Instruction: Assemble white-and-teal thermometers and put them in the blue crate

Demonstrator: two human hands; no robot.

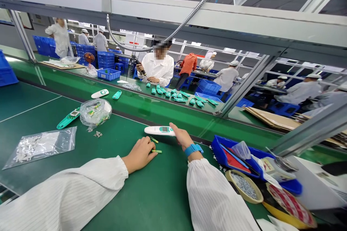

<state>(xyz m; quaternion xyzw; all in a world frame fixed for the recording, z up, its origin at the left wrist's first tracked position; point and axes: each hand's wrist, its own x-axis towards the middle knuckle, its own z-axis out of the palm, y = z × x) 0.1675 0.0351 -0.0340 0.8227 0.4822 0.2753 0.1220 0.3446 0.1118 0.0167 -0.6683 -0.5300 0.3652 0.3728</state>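
Note:
My right hand [183, 138], with a blue band at the wrist, is closed round one end of a white handheld digital thermometer [157, 130] with a small grey screen and green trim. The thermometer is held level over the table's far side. My left hand [141, 153] rests low on the green table [135, 202], fingers curled. Its thumb and forefinger close at the left end of a slim yellow-green battery [157, 151]. A second such battery [154, 139] lies just beyond the fingertips.
At left lie a clear bag of small metal parts [40, 146], a green open casing [67, 118] and a round plastic bag [95, 112]. A blue tray [233, 158] and a bowl of screws [244, 186] stand at right. Green casings [179, 95] lie beyond, before a seated person [158, 66].

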